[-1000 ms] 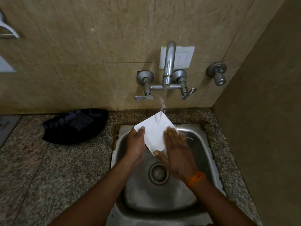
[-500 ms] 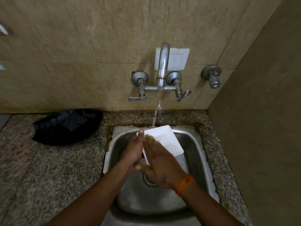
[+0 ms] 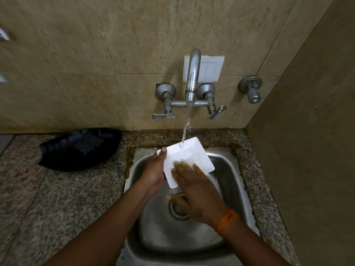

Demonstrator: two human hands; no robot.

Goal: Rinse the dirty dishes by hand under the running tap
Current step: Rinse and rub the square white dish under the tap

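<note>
Head view: white square plate (image 3: 189, 160) held tilted over the steel sink (image 3: 230, 181), far corner up under the tap (image 3: 192, 77); water stream (image 3: 185, 129) strikes the plate near its top edge; left hand (image 3: 153, 175) grips the plate's left edge, thumb over the rim, fingers hidden behind it; right hand (image 3: 197, 191) lies flat on the plate's face, fingers straight and spread, tips blurred; the two hands sit close, plate between them; orange thread (image 3: 226, 220) round the right wrist; drain (image 3: 178, 207) partly hidden under the right hand; two lever handles flank the spout, a separate valve (image 3: 251, 89) further right on the wall; white switch plate (image 3: 209, 69) behind the spout; dark crumpled cloth (image 3: 80, 148) on the granite counter (image 3: 48, 198), left of the sink and apart from it; beige tiled wall behind, side wall close on the right.
</note>
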